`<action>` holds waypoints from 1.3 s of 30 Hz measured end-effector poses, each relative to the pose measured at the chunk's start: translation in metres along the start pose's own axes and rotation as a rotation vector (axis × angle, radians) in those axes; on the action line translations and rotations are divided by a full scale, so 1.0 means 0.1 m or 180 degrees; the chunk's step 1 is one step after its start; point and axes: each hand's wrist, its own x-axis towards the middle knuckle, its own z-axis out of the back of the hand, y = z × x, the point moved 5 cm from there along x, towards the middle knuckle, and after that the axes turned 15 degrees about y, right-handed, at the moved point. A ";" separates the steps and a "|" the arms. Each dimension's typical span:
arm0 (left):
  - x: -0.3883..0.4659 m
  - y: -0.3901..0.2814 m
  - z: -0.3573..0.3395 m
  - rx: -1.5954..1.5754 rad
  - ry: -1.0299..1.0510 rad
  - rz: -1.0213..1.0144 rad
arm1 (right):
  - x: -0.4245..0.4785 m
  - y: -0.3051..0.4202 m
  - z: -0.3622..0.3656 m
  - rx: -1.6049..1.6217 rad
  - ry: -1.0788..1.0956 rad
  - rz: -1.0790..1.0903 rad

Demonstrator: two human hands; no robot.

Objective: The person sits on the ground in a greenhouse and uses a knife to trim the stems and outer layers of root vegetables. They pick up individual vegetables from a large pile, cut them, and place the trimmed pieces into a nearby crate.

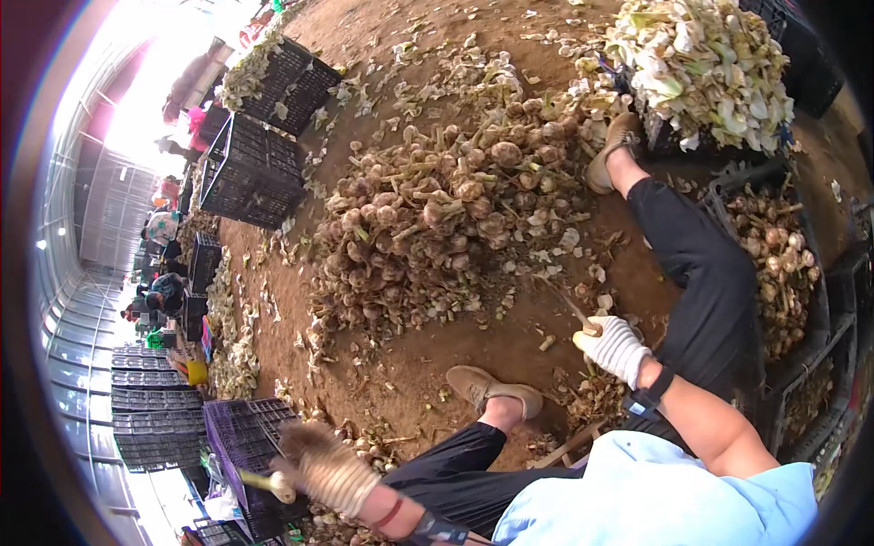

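My right hand, in a white knit glove, grips the wooden handle of a knife, whose narrow blade points away from me. Motion blurs my left hand, gloved with a brown-stained palm, at the lower left. A garlic bulb with a length of pale green stem shows right beside its fingers; whether they hold it is unclear. Beneath that hand, trimmed garlic bulbs are heaped along my left leg. In front of me a large pile of untrimmed garlic covers the dirt floor.
To my right stands a crate of garlic bulbs; behind it, another crate overflows with peeled skins. Black plastic crates stand at the far left, near a purple mesh-covered crate. Cut stems lie between my feet. Other people sit farther off.
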 end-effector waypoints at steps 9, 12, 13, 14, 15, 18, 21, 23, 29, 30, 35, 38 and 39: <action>0.54 3.44 0.83 0.2261 -0.0364 0.2932 | 0.10 -0.05 0.21 0.0959 -0.0034 -0.0117; 0.91 3.87 0.67 0.4144 -0.0465 0.2228 | 0.10 -0.22 0.28 0.1085 -0.0185 -0.0416; 1.17 3.82 0.98 0.4897 -0.0300 0.1728 | 0.14 -0.17 0.17 0.1051 -0.0066 -0.0306; 1.28 3.80 1.20 0.4850 -0.0147 0.1588 | 0.18 -0.18 0.11 0.1022 -0.0010 -0.0234; 1.00 4.01 0.98 0.2937 -0.0030 0.1946 | 0.15 -0.27 0.21 0.1079 -0.0135 -0.0266; 0.57 3.70 0.42 0.2211 0.0161 0.2370 | 0.07 -0.31 0.33 0.1334 -0.0247 -0.0171; -0.13 3.19 -0.03 0.1423 0.1063 0.2248 | -0.02 -0.24 0.37 0.1372 -0.0213 0.0137; -0.52 2.84 -0.05 0.1540 0.1149 0.2371 | -0.09 -0.12 0.40 0.1141 -0.0172 0.0377; -1.03 2.21 -0.38 0.3587 0.2419 0.2992 | -0.39 0.48 0.48 -0.1101 -0.0371 0.0953; -1.08 2.15 -0.45 0.3700 0.2745 0.2757 | -0.50 0.67 0.40 -0.1542 -0.0249 0.1159; -1.30 2.00 -0.49 0.3651 0.3190 0.2809 | -0.75 1.02 0.10 -0.2250 -0.0345 0.1641; -1.31 1.94 -0.54 0.4182 0.3646 0.2585 | -0.67 0.96 0.08 -0.2349 -0.0025 0.1392; -1.30 1.93 -0.52 0.4243 0.3643 0.2604 | -0.64 0.95 0.10 -0.2434 0.0081 0.1251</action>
